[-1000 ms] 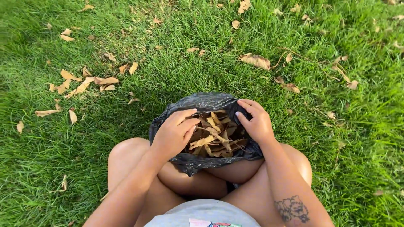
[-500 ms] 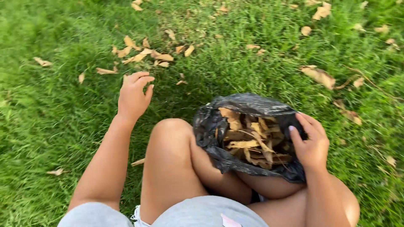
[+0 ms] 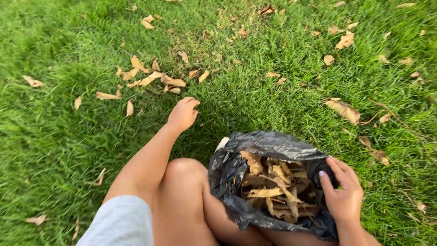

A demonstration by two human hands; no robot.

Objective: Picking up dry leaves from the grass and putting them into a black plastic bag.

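A black plastic bag (image 3: 273, 145) rests on my lap, open and filled with dry brown leaves (image 3: 272, 187). My right hand (image 3: 344, 197) grips the bag's right rim. My left hand (image 3: 183, 114) is stretched out over the grass in front of my left knee (image 3: 183, 172). Its fingers curl downward, and I see nothing in it. The nearest fallen leaves are a loose cluster (image 3: 150, 80) just beyond that hand, up and to the left.
Green lawn all round, strewn with dry leaves. A large curled leaf (image 3: 344, 110) lies beyond the bag on the right, more leaves lie at the top right (image 3: 345, 41), and single ones lie at the left (image 3: 33, 82).
My left hand left the bag and swung out to the left over the grass, towards the leaf cluster. My right hand kept hold of the rim. The view shifted left.
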